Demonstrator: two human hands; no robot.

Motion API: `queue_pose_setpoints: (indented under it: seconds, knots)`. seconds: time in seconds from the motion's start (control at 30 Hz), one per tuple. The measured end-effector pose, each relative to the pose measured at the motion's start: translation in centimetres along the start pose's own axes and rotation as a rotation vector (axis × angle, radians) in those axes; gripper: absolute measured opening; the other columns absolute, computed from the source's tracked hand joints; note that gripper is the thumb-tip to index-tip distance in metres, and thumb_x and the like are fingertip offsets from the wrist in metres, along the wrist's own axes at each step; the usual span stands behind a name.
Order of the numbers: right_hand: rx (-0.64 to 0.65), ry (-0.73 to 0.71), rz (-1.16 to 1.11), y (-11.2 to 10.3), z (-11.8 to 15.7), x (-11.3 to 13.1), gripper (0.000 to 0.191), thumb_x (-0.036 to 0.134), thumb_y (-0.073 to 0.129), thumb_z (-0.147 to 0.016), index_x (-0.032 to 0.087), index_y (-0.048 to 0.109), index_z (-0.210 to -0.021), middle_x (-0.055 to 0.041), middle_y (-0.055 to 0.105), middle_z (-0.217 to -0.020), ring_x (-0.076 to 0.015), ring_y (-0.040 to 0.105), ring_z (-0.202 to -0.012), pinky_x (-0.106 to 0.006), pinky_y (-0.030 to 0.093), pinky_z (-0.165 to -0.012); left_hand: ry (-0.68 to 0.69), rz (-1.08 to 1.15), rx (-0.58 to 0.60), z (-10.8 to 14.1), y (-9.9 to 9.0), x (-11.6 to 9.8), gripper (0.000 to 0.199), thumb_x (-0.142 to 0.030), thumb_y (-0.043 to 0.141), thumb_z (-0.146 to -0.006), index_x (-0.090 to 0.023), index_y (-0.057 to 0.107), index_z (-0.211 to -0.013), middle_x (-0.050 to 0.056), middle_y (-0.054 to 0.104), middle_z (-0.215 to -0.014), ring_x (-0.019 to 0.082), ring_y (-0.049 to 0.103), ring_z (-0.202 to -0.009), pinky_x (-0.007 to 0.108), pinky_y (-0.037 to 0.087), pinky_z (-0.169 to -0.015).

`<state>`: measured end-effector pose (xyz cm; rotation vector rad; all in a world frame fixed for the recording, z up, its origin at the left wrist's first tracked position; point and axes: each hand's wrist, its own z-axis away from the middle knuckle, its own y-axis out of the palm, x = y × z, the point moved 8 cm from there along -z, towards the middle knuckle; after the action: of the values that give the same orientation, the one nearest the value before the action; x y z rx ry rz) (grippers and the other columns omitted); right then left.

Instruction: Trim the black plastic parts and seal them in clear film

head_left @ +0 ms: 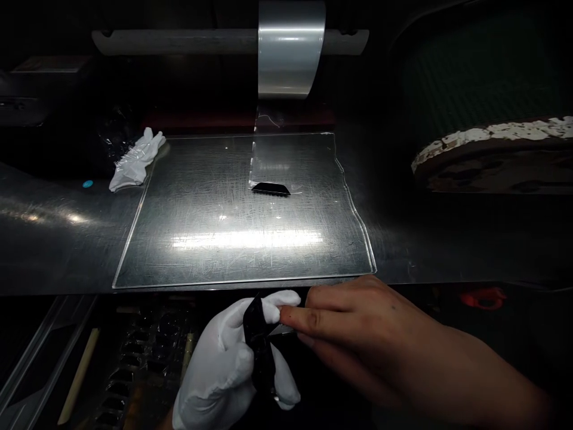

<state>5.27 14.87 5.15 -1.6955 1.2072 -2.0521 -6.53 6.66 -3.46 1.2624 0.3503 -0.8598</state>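
My left hand (224,364), in a white glove, is closed around a slim, glossy black piece (259,346) held tilted below the bench's front edge. My bare right hand (353,334) reaches in from the right. Its thumb and fingers come together at the gloved fingertips, beside the black piece. Whatever lies between them is hidden; a thin pale edge shows just under the fingertips. Beyond both hands lies a scratched clear sheet (215,209) on the bench. A small black trapezoid piece (271,189) is on that sheet, at the lower end of a clear film strip (275,152).
A roll of clear film (290,54) hangs on a pale rod (179,42) at the back. Left of the sheet is a crumpled white glove (138,158). Trays of black pieces (120,376) sit in a drawer below. A large dark green roll (483,77) stands at right.
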Motion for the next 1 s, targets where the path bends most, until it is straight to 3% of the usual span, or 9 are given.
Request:
queue_pose_setpoints:
  seconds: [0.13,0.27,0.37,0.43,0.47,0.53,0.6,0.7,1.0]
  knots:
    - [-0.011,0.011,-0.003,0.0,-0.1,0.0,0.042,0.018,0.056,-0.104,0.034,0.063,-0.142,0.0025,0.073,-0.089,-0.0126,0.067,-0.07,-0.024,0.052,-0.064,-0.009,-0.015,-0.039,0.4,-0.6,0.5,0.062,-0.058,0.071,-0.092,-0.02,0.059,-0.14,0.0,0.071,-0.062,0.011,0.063,-0.052,0.024,0.046,-0.061]
    - [-0.005,0.018,-0.01,0.2,-0.1,-0.1,0.041,0.018,0.055,-0.104,0.033,0.064,-0.141,0.002,0.074,-0.09,-0.0128,0.069,-0.072,-0.025,0.054,-0.069,-0.01,0.045,-0.057,0.3,-0.5,0.9,0.056,-0.055,0.074,-0.091,-0.022,0.063,-0.135,0.0,0.071,-0.063,0.011,0.065,-0.055,0.02,0.044,-0.058]
    - [0.054,0.006,-0.041,0.7,0.1,0.0,0.04,0.017,0.057,-0.103,0.033,0.065,-0.139,0.002,0.075,-0.095,-0.0128,0.07,-0.076,-0.025,0.054,-0.07,0.048,0.092,-0.088,0.0,-0.5,0.5,0.047,-0.049,0.074,-0.091,-0.023,0.069,-0.13,0.007,0.08,-0.102,0.009,0.066,-0.057,0.02,0.05,-0.058]
    - [0.075,-0.006,-0.08,0.9,0.4,0.2,0.04,0.015,0.057,-0.103,0.031,0.065,-0.139,0.0019,0.075,-0.097,-0.0126,0.07,-0.079,-0.025,0.053,-0.072,0.074,0.134,-0.095,-0.1,-0.4,0.0,0.041,-0.045,0.074,-0.092,-0.024,0.072,-0.127,0.011,0.069,-0.139,0.009,0.069,-0.061,0.021,0.054,-0.055]
    - [0.068,-0.01,-0.101,0.9,0.5,0.2,0.041,0.015,0.057,-0.103,0.03,0.064,-0.14,0.0018,0.075,-0.098,-0.0123,0.07,-0.08,-0.024,0.053,-0.072,0.072,0.154,-0.087,-0.2,-0.3,-0.1,0.04,-0.044,0.073,-0.092,-0.025,0.073,-0.127,0.012,0.064,-0.147,0.01,0.07,-0.063,0.022,0.055,-0.055]
    - [0.022,-0.01,-0.127,0.5,0.6,0.3,0.042,0.013,0.057,-0.103,0.029,0.063,-0.142,0.0019,0.075,-0.099,-0.0115,0.069,-0.081,-0.024,0.053,-0.071,0.047,0.176,-0.061,-0.3,-0.1,-0.3,0.041,-0.042,0.073,-0.094,-0.026,0.072,-0.131,0.013,0.072,-0.135,0.011,0.071,-0.065,0.021,0.055,-0.059]
    - [-0.041,0.012,-0.102,0.1,0.6,0.3,0.043,0.013,0.057,-0.102,0.029,0.062,-0.143,0.0022,0.074,-0.098,-0.0113,0.069,-0.08,-0.024,0.052,-0.07,0.041,0.171,-0.028,-0.2,0.0,-0.5,0.043,-0.043,0.071,-0.095,-0.025,0.07,-0.133,0.011,0.081,-0.107,0.012,0.071,-0.064,0.02,0.054,-0.061]
    - [-0.096,0.03,-0.034,0.1,0.3,0.4,0.041,0.016,0.056,-0.103,0.029,0.062,-0.142,0.0023,0.073,-0.095,-0.0117,0.068,-0.075,-0.026,0.05,-0.067,0.051,0.139,0.004,-0.1,0.0,-0.7,0.043,-0.044,0.068,-0.097,-0.024,0.068,-0.135,0.007,0.079,-0.081,0.015,0.071,-0.064,0.021,0.053,-0.06]
    - [-0.105,0.035,0.02,0.7,0.1,0.6,0.037,0.023,0.054,-0.108,0.029,0.061,-0.143,0.0017,0.071,-0.092,-0.0114,0.063,-0.071,-0.026,0.046,-0.062,0.049,0.079,0.0,0.4,-0.4,-0.3,0.063,-0.049,0.07,-0.095,-0.019,0.055,-0.149,0.004,0.075,-0.068,0.012,0.066,-0.056,0.021,0.052,-0.058]
